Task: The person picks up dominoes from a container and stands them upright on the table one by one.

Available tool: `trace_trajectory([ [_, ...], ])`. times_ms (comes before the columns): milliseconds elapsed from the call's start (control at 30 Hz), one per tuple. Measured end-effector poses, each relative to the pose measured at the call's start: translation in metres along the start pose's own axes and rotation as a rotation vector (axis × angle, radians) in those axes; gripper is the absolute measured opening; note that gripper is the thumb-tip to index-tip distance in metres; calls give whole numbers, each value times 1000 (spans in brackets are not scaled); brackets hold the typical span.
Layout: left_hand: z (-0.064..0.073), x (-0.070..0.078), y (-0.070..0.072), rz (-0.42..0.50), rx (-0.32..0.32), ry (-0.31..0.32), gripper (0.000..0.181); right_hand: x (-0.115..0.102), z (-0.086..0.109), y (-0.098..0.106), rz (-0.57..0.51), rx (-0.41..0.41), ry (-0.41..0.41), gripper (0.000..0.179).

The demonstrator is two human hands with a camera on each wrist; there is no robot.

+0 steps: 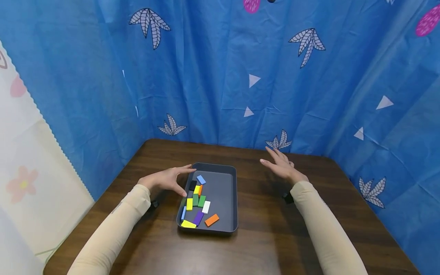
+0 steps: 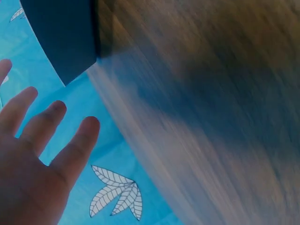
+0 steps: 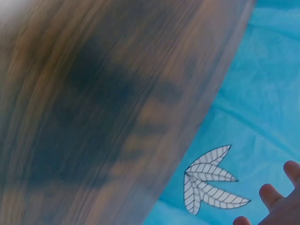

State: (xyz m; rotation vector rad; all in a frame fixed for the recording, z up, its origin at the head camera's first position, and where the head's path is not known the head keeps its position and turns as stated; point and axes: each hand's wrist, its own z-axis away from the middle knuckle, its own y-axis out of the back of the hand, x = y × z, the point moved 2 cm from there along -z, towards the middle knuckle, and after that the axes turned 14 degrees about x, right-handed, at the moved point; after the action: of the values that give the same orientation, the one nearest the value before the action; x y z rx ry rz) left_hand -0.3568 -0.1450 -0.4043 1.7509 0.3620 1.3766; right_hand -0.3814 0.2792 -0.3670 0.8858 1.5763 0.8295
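Observation:
A dark grey tray stands on the wooden table, holding several small coloured blocks, most of them along its left side. Among these are a green block, a white block, a purple block and an orange block. My left hand reaches over the tray's left edge, thumb and fingers spread wide and nothing between them. In the left wrist view, its fingers extend near the tray's dark outer wall. To the right of the tray, my right hand hovers above the table with fingers extended, holding nothing.
The brown wooden table runs back to a blue patterned curtain, which also hangs along the right side. A pale flowered cloth hangs at the left of the table.

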Motion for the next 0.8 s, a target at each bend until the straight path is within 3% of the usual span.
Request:
trace_trajectory([
  [167, 0, -5, -1, -12, 24, 12, 91, -8, -4, -3, -50, 11, 18, 74],
  [467, 2, -14, -4, -18, -15, 8, 89, -21, -4, -13, -119, -10, 46, 71],
  [633, 4, -22, -9, -31, -25, 51, 90, -30, -2, -26, -172, -22, 106, 71],
  [800, 7, -28, -14, 10, -68, 84, 94, -40, 4, -39, -212, -51, 99, 71],
])
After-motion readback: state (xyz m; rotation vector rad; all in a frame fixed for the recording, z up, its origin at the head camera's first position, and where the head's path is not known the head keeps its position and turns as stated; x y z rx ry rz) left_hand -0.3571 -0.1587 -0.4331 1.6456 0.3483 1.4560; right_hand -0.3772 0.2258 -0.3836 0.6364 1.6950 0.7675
